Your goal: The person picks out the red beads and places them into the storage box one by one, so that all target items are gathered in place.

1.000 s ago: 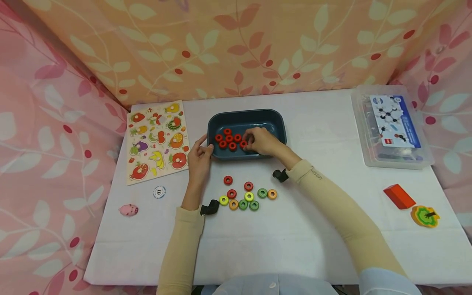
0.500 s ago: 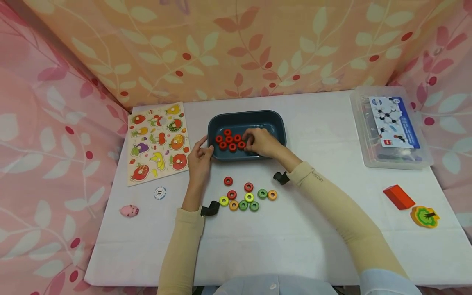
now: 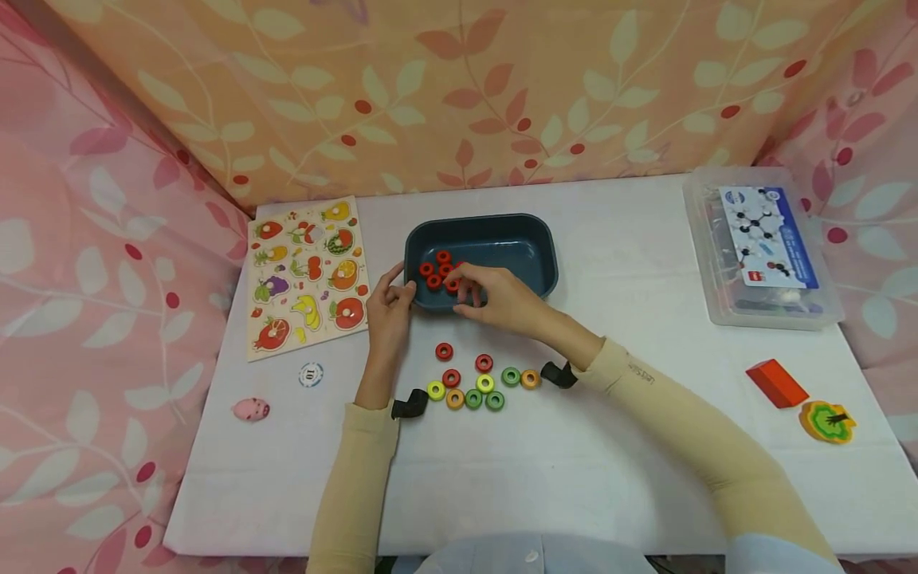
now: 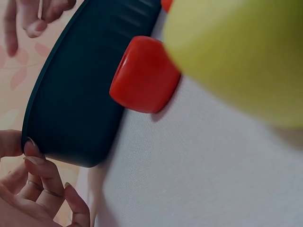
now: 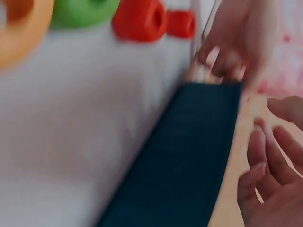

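Observation:
My left hand [image 3: 390, 315] pinches the near left corner of a dark blue rectangular tray [image 3: 502, 229]. In the left wrist view its thumb and fingertips meet at the tray's rim. Several red rings [image 3: 445, 257] lie together in the tray's left half. My right hand [image 3: 502, 301] hangs over the tray's near edge beside them, its fingers loosely bent; some rings are hidden behind it. The right wrist view shows nothing between those fingers. In front of the tray, on the white cloth, lie red rings [image 4: 147, 75] and yellow-green [image 4: 246, 56], green [image 5: 83, 10] and orange rings [image 5: 28, 42].
A wooden fruit puzzle board [image 3: 287, 275] lies left of the tray. Nearer are a round white token [image 3: 311, 375] and a pink pig piece [image 3: 250, 410]. To the right are a clear plastic case [image 3: 731, 303], an orange-red block [image 3: 777, 383] and a tree-shaped piece [image 3: 827, 422].
My right hand has shifted left and nearer, from inside the tray to over its front edge, covering some of the red rings. My left hand stays at the corner.

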